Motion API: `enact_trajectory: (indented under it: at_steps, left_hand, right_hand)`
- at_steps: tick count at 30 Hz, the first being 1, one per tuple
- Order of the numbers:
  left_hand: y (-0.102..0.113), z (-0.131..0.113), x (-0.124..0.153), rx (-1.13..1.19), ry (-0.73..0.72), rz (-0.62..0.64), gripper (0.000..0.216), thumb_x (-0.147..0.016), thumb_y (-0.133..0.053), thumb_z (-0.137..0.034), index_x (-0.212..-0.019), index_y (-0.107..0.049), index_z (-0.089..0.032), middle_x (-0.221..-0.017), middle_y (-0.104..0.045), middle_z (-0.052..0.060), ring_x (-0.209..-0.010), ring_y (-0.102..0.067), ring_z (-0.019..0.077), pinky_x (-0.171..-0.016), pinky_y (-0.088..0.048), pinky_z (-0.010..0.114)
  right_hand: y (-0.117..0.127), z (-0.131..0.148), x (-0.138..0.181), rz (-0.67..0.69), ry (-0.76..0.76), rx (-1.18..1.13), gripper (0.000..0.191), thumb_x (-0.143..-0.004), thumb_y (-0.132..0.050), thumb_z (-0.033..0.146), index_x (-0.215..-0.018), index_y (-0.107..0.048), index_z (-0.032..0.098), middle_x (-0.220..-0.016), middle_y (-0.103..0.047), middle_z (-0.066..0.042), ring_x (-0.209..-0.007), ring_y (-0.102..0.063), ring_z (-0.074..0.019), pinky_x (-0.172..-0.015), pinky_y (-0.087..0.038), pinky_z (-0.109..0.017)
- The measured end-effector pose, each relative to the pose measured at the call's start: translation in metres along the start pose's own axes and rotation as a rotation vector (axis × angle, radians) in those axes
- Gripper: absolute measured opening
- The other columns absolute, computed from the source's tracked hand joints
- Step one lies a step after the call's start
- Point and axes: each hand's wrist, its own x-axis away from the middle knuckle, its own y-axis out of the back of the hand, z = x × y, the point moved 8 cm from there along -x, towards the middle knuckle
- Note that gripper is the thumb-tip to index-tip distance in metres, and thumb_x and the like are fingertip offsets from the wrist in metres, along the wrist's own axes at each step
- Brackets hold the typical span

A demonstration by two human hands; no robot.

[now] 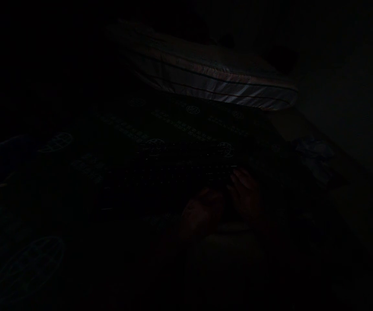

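**Two hands meet at the right end of a long dark object in deep gloom**

We are peering into near darkness here, and right in the middle of it lies the long dark object [160, 177], dotted with rows of small pale glints rather like a keyboard's. It sits on a dark green sheet [118, 151], stretching leftward from the hands, and its outline melts into the shadow.

Now to the hands! The left hand [202, 209] is low at the object's near edge, towards its right end, fingers looking curled under; we cannot tell whether it grasps anything. Just beside it, the right hand [244, 190] reaches forward, its fingers over the object's right end. Touching or gripping? It's too dark for us to call. Between the wrists we pick out a faint pale strip [232, 226], too dim to name.

Beyond, across the top, we have a thick mattress [212, 82] with a shiny, striped side, resting at the sheet's far end. Pale globe emblems [193, 109] and lines of lettering run over the green. Out right, well apart from the hands, we spot a crumpled pale bundle [316, 149], and beyond it a dim grey wall [348, 86].
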Motion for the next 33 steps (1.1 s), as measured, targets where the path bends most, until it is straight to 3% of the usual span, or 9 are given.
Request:
enact_trajectory:
  at_steps: [4,8,15,21,29,33]
  left_hand:
    - [-0.001,-0.001,-0.001,-0.004,-0.02,0.019,0.014,-0.085,-0.047,-0.015,-0.082,-0.061,-0.015,-0.089,-0.061,0.005,-0.084,-0.053,0.0174,-0.075,-0.046,0.031]
    - [-0.002,0.0,-0.001,-0.002,-0.016,0.018,0.013,-0.085,-0.048,-0.014,-0.083,-0.06,-0.013,-0.089,-0.06,0.006,-0.085,-0.054,0.0169,-0.076,-0.047,0.032]
    - [0.003,0.002,0.002,0.03,-0.015,-0.024,0.022,-0.089,-0.053,-0.031,-0.101,-0.058,-0.013,-0.102,-0.059,0.006,-0.092,-0.057,0.0164,-0.082,-0.049,0.037]
    - [0.002,0.003,0.005,0.033,-0.008,-0.072,0.019,-0.091,-0.045,-0.021,-0.099,-0.062,-0.015,-0.101,-0.063,0.007,-0.094,-0.057,0.0182,-0.079,-0.05,0.035]
    - [0.006,0.003,0.005,0.013,-0.02,-0.096,0.02,-0.089,-0.045,-0.021,-0.099,-0.062,-0.017,-0.1,-0.064,0.006,-0.093,-0.057,0.0187,-0.077,-0.051,0.033]
    - [0.008,0.0,0.002,-0.024,-0.052,-0.112,0.018,-0.089,-0.046,-0.019,-0.092,-0.063,-0.015,-0.094,-0.065,0.006,-0.087,-0.057,0.0186,-0.074,-0.05,0.033]
  right_hand:
    - [0.007,-0.001,0.002,-0.081,-0.001,0.012,0.027,-0.089,-0.049,0.03,-0.107,-0.063,0.014,-0.117,-0.062,-0.015,-0.116,-0.053,-0.0275,-0.094,-0.047,-0.045]
    - [0.002,-0.001,0.003,-0.036,0.001,0.028,0.027,-0.09,-0.049,0.032,-0.105,-0.064,0.016,-0.121,-0.06,-0.015,-0.119,-0.051,-0.0283,-0.094,-0.045,-0.047]
    - [0.002,0.002,0.0,-0.03,-0.011,0.054,0.027,-0.09,-0.047,0.032,-0.103,-0.066,0.017,-0.119,-0.061,-0.014,-0.118,-0.052,-0.0283,-0.093,-0.045,-0.046]
    - [0.003,0.003,-0.001,-0.036,-0.006,0.07,0.026,-0.09,-0.047,0.031,-0.102,-0.066,0.017,-0.119,-0.061,-0.014,-0.118,-0.051,-0.0289,-0.093,-0.045,-0.046]
    - [0.003,0.004,-0.004,0.0,-0.01,0.041,0.027,-0.09,-0.047,0.031,-0.101,-0.066,0.016,-0.119,-0.061,-0.014,-0.12,-0.048,-0.0294,-0.096,-0.043,-0.048]
    - [0.009,-0.01,-0.007,-0.035,-0.11,-0.064,0.031,-0.092,-0.042,0.032,-0.107,-0.064,0.017,-0.117,-0.062,-0.014,-0.119,-0.049,-0.028,-0.097,-0.043,-0.049]
